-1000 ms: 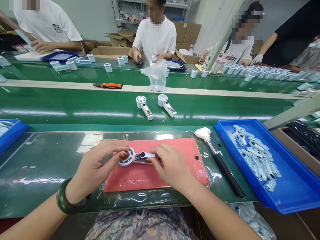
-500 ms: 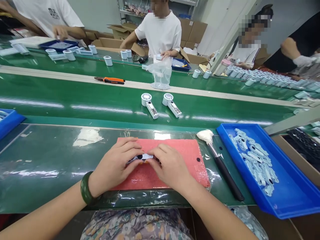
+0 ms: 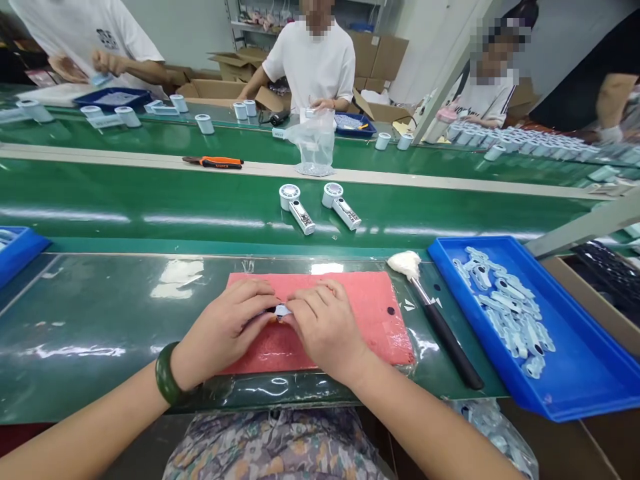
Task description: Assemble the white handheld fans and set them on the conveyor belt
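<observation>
Pressing down with both hands on one small white device (image 3: 281, 310) lying on the pink mat (image 3: 365, 313), at mid-bench (image 3: 90, 327) directly ahead of the body.

- Left hand (image 3: 227, 327): cupping the left part of the device, fingers curled over it, grasping and almost entirely covering it.
- Right hand (image 3: 323, 323): closing over the right part, fingertips meeting those of the left hand at the only visible patch of white plastic.
- Device position: between the two hands, touching both, resting on the mat. Long axis appearing to run left to right across the mat, though mostly hidden under the fingers. Neither hand nearer than the other; both in contact.
- Green bangle (image 3: 167, 375): sitting on the left wrist.

Containers and contents:
- Blue tray (image 3: 575, 373), right of the mat and well apart from the hands: holding a loose heap of pale plastic parts (image 3: 505, 310).
- Second blue tray (image 3: 17, 248), far left edge: contents not readable.
- Clear plastic bag (image 3: 314, 145), standing on the far side of the conveyor: contents too small to identify.

Other items:
- Black-handled brush (image 3: 440, 327), lying diagonally between mat and tray, white head pointing away from the body.
- Two finished handheld units (image 3: 320, 205), lying side by side on the green conveyor belt (image 3: 150, 207).
- Orange-handled pliers (image 3: 214, 162), lying on the pale strip beyond.
- Co-workers sitting across the line, handling their own pieces.
</observation>
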Action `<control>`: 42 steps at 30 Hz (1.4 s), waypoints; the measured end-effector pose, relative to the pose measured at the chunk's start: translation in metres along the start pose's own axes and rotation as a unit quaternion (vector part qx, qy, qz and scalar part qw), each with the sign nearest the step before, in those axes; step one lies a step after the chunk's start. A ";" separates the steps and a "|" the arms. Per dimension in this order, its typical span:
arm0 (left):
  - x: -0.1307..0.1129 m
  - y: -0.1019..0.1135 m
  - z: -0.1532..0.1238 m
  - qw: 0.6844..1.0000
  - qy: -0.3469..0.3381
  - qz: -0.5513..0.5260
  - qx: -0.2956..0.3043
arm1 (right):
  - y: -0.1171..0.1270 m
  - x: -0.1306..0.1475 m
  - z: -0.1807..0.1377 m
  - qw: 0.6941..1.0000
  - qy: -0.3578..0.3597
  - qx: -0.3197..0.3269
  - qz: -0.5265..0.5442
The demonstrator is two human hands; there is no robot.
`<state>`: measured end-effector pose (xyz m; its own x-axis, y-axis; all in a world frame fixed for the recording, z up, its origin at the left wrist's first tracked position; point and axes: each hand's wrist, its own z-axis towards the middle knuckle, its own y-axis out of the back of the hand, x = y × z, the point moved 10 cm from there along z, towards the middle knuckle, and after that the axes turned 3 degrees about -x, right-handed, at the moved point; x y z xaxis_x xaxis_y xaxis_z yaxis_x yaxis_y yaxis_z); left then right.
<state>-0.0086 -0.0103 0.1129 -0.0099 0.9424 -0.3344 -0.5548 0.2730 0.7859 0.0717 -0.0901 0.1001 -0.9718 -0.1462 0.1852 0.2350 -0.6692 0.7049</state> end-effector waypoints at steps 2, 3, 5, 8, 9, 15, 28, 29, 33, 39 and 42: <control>0.000 0.000 0.001 1.000 0.001 -0.001 0.001 | 0.000 -0.001 -0.001 1.000 -0.011 -0.011 0.012; 0.001 -0.001 0.002 1.000 0.004 -0.003 0.007 | -0.001 -0.005 -0.002 0.999 -0.025 -0.009 0.028; 0.004 -0.004 0.004 1.000 0.012 -0.006 0.026 | -0.010 -0.016 -0.006 0.994 -0.072 0.027 0.080; -0.001 -0.001 0.002 1.000 -0.002 -0.001 0.031 | -0.028 -0.033 -0.017 0.959 -0.174 0.135 0.178; -0.005 0.000 -0.001 0.999 -0.013 -0.002 0.029 | -0.030 -0.035 -0.021 0.945 -0.199 0.164 0.203; -0.028 -0.008 -0.029 0.995 -0.018 0.076 0.055 | -0.025 -0.010 -0.030 0.919 -0.165 0.248 0.257; -0.035 -0.012 -0.027 0.990 -0.019 0.140 0.027 | -0.040 0.000 -0.031 0.961 -0.082 0.250 0.084; -0.035 -0.012 -0.026 0.989 -0.020 0.141 0.025 | -0.040 0.001 -0.030 0.964 -0.077 0.248 0.063; -0.038 -0.013 -0.025 0.988 -0.039 0.147 0.041 | -0.042 0.003 -0.028 0.964 -0.075 0.250 0.055; -0.037 -0.011 -0.009 0.967 -0.096 0.220 0.084 | -0.011 -0.015 -0.034 0.970 -0.097 0.189 0.115; -0.007 -0.001 0.022 0.955 -0.141 0.244 0.097 | 0.020 -0.052 -0.048 0.978 -0.143 0.137 0.066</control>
<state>0.0100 -0.0131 0.1261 0.0117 0.9736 0.2280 -0.3773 -0.2069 0.9027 0.1261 -0.1307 0.0720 -0.8961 0.0179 0.4435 0.3931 -0.4319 0.8118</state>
